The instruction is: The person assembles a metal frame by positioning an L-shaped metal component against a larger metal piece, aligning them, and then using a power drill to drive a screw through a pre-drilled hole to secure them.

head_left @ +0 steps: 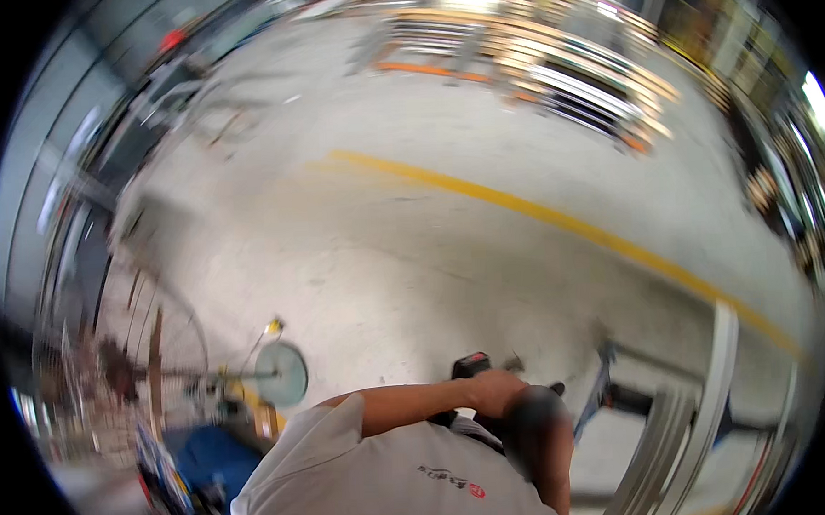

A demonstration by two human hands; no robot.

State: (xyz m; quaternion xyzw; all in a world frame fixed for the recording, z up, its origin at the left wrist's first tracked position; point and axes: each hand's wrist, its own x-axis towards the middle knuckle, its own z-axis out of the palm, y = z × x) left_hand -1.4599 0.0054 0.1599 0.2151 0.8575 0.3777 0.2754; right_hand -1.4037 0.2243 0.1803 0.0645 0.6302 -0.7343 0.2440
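Observation:
My left forearm reaches across the front of my grey shirt, and my left hand [498, 392] is closed at a black power tool. The tool's dark, battery-like block [471, 364] with red marks juts out beyond the hand; its exact kind is blurred. My right forearm [557, 463] rises along the right side of the shirt. A dark, rounded, smeared shape [532, 412] covers the place where my right hand would show, so its fingers are hidden. A small dark tip [556, 388] pokes out to the right of that shape.
Long metal profiles [662, 449] lie on a dark-legged stand [612, 391] at the near right. A caged fan [150, 352] and a round greenish base [281, 374] stand at left. Stacked profiles [569, 57] occupy the far side, beyond a yellow floor line [530, 209].

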